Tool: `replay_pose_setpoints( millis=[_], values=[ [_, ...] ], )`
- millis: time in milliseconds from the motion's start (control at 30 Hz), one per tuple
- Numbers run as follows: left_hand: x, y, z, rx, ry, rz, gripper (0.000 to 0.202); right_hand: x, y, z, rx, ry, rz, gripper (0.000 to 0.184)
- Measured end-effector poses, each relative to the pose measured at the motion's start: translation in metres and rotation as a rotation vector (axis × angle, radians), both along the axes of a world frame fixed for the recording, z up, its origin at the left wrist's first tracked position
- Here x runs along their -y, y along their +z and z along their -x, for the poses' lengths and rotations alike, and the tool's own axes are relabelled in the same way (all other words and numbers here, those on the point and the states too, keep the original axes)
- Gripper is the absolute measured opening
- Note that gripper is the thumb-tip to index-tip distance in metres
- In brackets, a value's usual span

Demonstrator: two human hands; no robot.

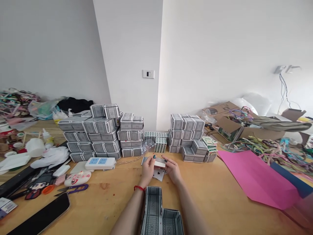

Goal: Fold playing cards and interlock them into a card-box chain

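Observation:
My left hand [148, 169] and my right hand [173, 169] grip a small deck of playing cards [159, 163] from its two sides, fingers closed on it. Its pale edge faces me. Just below lies a playing card [158, 175], face up with black marks; part of it is hidden by the hands. A patterned card back [144, 160] shows beside my left fingers. Between my forearms, nearest to me, stands an L-shaped piece built from grey-backed cards [153, 209], with hollow-looking compartments.
Stacks of card-covered blocks stand at the back left [104, 130] and back right [187, 127]. Green-edged card packs [160, 144] sit between them. At left are a power strip [100, 163], scissors [73, 188] and a phone [44, 217]. Pink paper [256, 179] and yarn [261, 147] lie at right.

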State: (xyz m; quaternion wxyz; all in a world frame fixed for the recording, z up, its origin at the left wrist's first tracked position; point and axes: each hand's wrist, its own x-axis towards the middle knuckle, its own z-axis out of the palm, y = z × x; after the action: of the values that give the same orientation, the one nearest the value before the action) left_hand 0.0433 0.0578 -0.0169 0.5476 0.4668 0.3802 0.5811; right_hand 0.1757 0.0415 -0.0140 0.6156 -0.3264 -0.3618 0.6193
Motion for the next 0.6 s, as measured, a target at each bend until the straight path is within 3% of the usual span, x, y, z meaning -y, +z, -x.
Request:
replay_pose_setpoints(
  millis=[333,600],
  values=[
    [-0.0058,0.0036,0.004,0.189,-0.2,0.197,0.029,-0.001,-0.0011,-0.0006,-0.018,-0.005,-0.041,0.044],
    [-0.007,0.0005,0.0032,0.248,-0.208,0.209,0.032,0.0027,0.0032,0.0039,0.025,0.005,-0.047,0.043]
  ],
)
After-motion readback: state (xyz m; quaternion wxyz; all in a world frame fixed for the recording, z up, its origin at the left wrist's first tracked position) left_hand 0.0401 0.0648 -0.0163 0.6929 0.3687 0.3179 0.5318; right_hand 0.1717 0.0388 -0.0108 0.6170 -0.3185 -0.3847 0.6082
